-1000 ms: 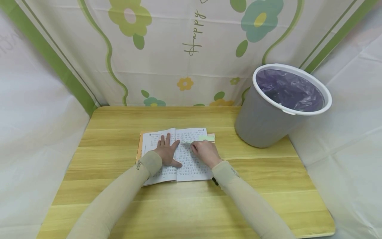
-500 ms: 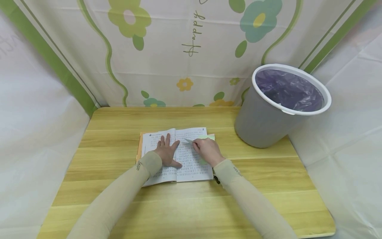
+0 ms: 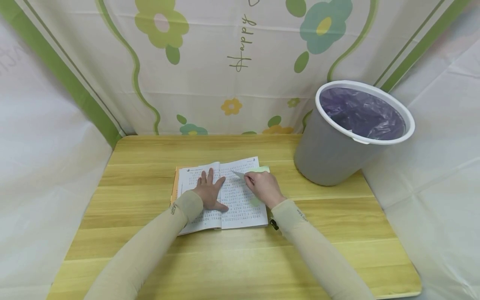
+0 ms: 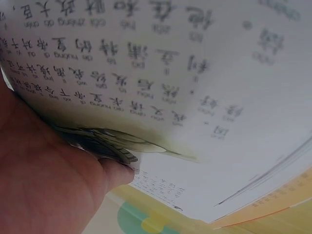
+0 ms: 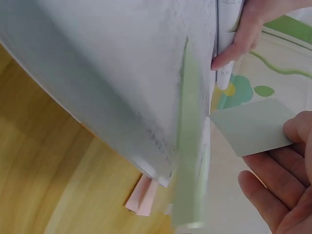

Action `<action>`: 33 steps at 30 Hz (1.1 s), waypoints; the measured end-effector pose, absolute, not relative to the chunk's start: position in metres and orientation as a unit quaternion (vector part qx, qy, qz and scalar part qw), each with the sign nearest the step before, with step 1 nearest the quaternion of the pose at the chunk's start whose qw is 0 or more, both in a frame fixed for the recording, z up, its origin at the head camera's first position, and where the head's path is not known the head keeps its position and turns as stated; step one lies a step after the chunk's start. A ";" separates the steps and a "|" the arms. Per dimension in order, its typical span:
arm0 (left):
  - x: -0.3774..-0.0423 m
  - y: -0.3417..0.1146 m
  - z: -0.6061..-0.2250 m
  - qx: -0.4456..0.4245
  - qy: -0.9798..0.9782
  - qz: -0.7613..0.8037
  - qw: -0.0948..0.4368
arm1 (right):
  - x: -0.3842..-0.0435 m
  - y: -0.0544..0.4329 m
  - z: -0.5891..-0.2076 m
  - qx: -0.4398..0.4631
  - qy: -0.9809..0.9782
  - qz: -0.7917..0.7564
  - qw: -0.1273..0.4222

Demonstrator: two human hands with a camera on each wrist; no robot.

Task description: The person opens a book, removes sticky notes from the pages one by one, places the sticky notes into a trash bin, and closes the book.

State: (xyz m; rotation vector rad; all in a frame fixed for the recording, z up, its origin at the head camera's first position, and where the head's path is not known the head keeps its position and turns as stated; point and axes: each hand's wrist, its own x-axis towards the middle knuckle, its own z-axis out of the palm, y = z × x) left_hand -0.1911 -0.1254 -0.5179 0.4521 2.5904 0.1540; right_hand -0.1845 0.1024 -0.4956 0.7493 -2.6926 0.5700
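An open book (image 3: 240,216) with printed Chinese text lies on the wooden table. My left hand (image 3: 210,195) rests flat across its left page, fingers spread, thumb near the fold. Over the right page, my right hand (image 3: 265,187) pinches a pale green sticky note (image 5: 253,124) between thumb and fingers, one corner pointing toward the fold. A longer green paper strip (image 5: 187,170) lies along the page's edge, sticking out past it. Below it a folded pink slip (image 5: 141,195) juts from the book. The left wrist view shows the page close up beside the palm.
A grey trash bin (image 3: 318,156) lined with a purple bag stands at the table's back right. An orange cover edge (image 3: 174,183) shows at the book's left. Behind the table (image 3: 240,266) hangs a flowered curtain (image 3: 202,83).
My right hand has shifted slightly to the right, and more of the pinched note shows. The right page's top corner has risen a little. My left hand has stayed in place.
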 end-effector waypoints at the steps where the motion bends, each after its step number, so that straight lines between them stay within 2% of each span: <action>1: -0.192 -0.126 -0.519 0.166 0.952 0.058 0.251 | -0.184 0.103 -0.494 0.263 -0.932 0.199 0.150; 10: -0.193 -0.125 -0.523 0.165 0.951 0.069 0.252 | -0.185 0.109 -0.479 0.277 -0.925 0.184 0.185; 14: -0.193 -0.124 -0.522 0.167 0.951 0.068 0.253 | -0.183 0.117 -0.463 0.280 -0.917 0.180 0.219; 21: -0.191 -0.124 -0.519 0.163 0.949 0.062 0.264 | -0.182 0.144 -0.422 0.295 -0.891 0.185 0.292; 33: -0.193 -0.127 -0.525 0.168 0.949 0.073 0.257 | -0.172 0.203 -0.344 0.317 -0.859 0.135 0.378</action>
